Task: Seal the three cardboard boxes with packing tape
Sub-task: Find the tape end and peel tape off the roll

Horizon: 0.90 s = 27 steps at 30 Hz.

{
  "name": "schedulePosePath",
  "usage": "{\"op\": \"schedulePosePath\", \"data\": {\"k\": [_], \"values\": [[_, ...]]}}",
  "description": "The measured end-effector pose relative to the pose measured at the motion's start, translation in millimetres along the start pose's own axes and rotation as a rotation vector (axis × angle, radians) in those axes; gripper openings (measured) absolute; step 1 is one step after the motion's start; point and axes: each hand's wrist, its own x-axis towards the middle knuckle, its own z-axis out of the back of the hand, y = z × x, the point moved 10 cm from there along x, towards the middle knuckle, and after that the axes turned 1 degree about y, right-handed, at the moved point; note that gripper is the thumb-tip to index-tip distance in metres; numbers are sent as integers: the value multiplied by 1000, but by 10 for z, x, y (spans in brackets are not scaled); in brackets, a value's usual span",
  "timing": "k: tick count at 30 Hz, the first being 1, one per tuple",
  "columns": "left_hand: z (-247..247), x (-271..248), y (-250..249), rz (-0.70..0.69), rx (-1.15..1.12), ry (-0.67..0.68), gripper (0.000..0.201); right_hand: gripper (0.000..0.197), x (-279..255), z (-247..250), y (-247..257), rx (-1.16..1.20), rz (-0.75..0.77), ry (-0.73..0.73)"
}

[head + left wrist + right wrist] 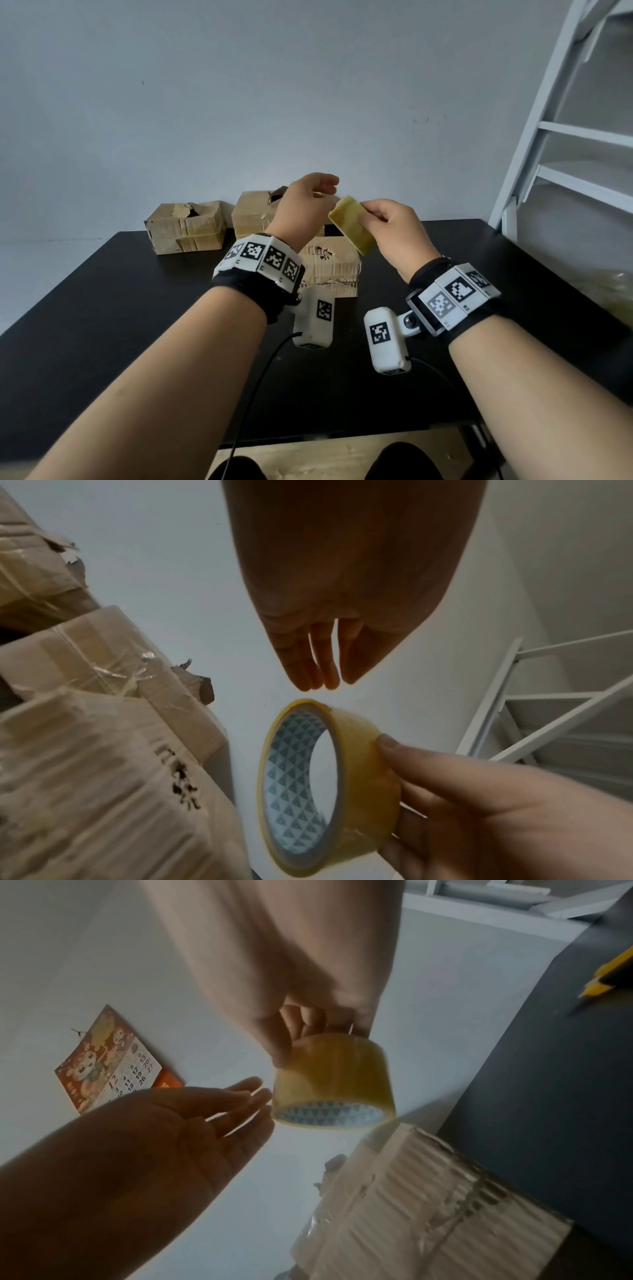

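My right hand pinches the tape roll by its rim, above the nearest box. My left hand is relaxed, fingers straight, just beside it. Best next: find the loose end with a fingernail, peel slowly, keep the roll steady.

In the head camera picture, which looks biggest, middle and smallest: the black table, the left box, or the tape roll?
1. black table
2. left box
3. tape roll, which is held nearer the camera, so it looks bigger than it would beside the box.
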Motion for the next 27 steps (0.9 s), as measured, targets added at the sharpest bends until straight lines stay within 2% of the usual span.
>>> {"op": "schedulePosePath", "data": {"k": [4,9,13,16,19,22,27], "values": [[-51,-23,16,-10,155,41,35,30,3,8,7,7,1,-10],[-12,-90,-107,-127,253,-86,17,29,0,9,23,-12,23,-17],[-44,-108,-180,-178,290,-110,6,28,-24,20,37,-20,28,-16],[-72,-119,-236,-211,342,-126,9,28,-48,10,74,-27,24,-1],[-5,-96,-269,-207,371,-172,14,15,-79,-50,80,-68,7,79],[90,-35,-263,-192,382,-196,13,14,-134,-87,79,15,2,151],[65,-1,-209,-183,442,-142,10,16,-122,-46,58,-98,41,114]]}}
